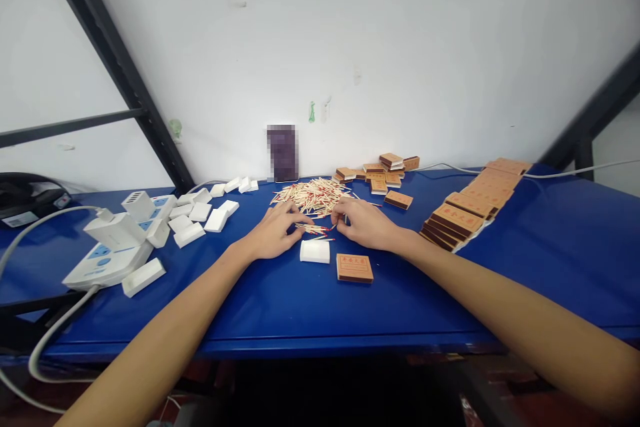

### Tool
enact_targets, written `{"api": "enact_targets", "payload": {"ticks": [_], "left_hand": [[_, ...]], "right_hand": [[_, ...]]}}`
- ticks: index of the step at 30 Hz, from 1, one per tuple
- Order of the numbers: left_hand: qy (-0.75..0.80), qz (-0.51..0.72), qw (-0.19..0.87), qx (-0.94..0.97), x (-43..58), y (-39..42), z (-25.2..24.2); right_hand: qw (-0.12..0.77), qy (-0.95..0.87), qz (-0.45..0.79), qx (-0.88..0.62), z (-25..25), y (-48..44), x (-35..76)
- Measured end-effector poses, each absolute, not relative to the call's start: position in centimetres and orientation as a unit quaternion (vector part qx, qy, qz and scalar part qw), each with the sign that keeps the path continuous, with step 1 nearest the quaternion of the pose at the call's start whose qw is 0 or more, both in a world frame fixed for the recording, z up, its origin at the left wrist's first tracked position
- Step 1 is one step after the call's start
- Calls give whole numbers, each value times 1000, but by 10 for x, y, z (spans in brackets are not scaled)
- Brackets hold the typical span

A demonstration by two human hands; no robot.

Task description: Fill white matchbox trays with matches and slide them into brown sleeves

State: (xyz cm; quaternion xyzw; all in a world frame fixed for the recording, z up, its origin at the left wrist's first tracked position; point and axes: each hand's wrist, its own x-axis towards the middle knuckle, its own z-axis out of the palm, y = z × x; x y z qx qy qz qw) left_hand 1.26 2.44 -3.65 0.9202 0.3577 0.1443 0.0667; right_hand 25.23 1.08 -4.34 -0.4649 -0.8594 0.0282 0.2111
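Several matches (313,229) crosswise, heads (325,229) rightward, left hand (274,230) pinching them, right hand (367,223) pinching one

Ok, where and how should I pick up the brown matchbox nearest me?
Probably grip the matchbox by its two long sides, coming down from above with your right hand: it lies flat, and a white box sits close by its left end.

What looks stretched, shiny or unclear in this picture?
Head view: the bare forearms look elongated toward the lower corners, suggesting a wide lens; head view: the glossy blue tabletop shows faint sheen; head view: the upright dark purple rectangle is blocky with pixelation, its detail unreadable.
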Motion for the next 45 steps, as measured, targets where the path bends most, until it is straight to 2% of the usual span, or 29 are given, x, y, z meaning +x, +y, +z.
{"api": "enact_targets", "payload": {"ticks": [24,37,41,45], "left_hand": [[344,146,33,927,18,26,-37],[312,240,124,911,20,20,-35],[316,244,117,909,16,9,-28],[307,194,103,926,17,0,-22]], "right_hand": [[255,-878,56,-400,-53,15,244],[304,-895,81,-316,-49,14,242],[284,-901,102,-311,-47,11,244],[245,-914,109,-304,-46,10,244]]}}
